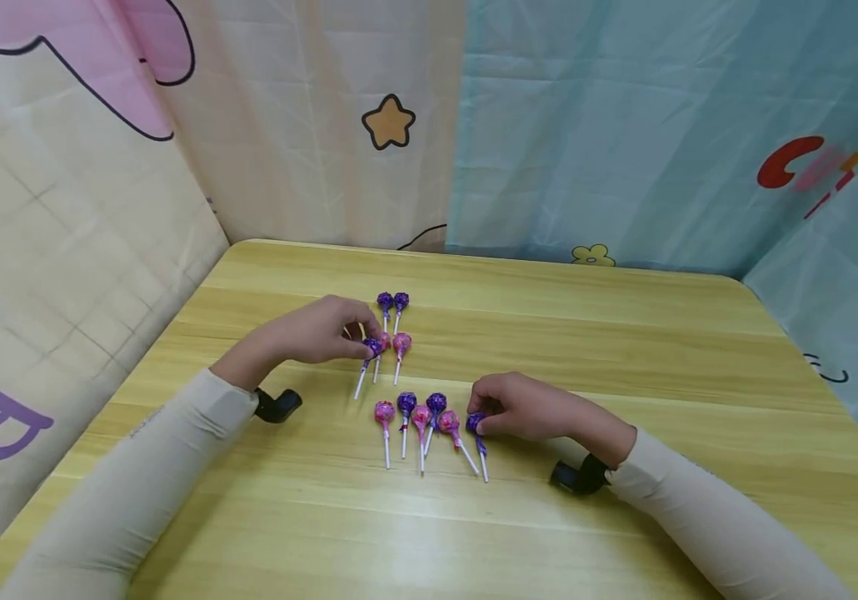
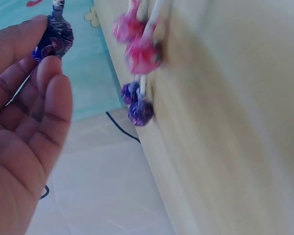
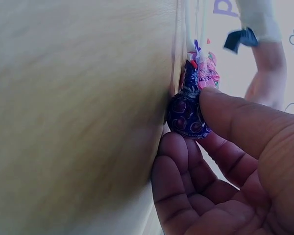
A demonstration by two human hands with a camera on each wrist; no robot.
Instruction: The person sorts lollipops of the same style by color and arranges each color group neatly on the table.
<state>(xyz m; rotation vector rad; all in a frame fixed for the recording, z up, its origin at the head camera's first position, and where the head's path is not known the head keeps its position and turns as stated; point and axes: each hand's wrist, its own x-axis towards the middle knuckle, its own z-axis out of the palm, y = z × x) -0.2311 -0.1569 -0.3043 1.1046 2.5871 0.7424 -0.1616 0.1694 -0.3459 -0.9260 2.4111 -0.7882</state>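
My left hand (image 1: 327, 329) pinches a purple lollipop (image 2: 59, 36) by its round wrapped head, the white stick slanting down toward me. Behind it lie two pink lollipops, one partly hidden by the held one, the other pink lollipop (image 1: 401, 343) plain to see. Beyond these are two purple lollipops (image 1: 401, 301) side by side. At the right end of a nearer row, my right hand (image 1: 526, 407) holds another purple lollipop (image 3: 188, 115) between thumb and fingers, close against the table. Left of it in that row are a pink lollipop (image 1: 449, 423) and several more, pink and purple mixed.
The wooden table (image 1: 624, 333) carries all the lollipops near its middle. Printed curtains (image 1: 309, 125) hang along its back and sides. A black wrist camera (image 1: 277, 406) sits under the left wrist, another black camera (image 1: 579, 477) under the right.
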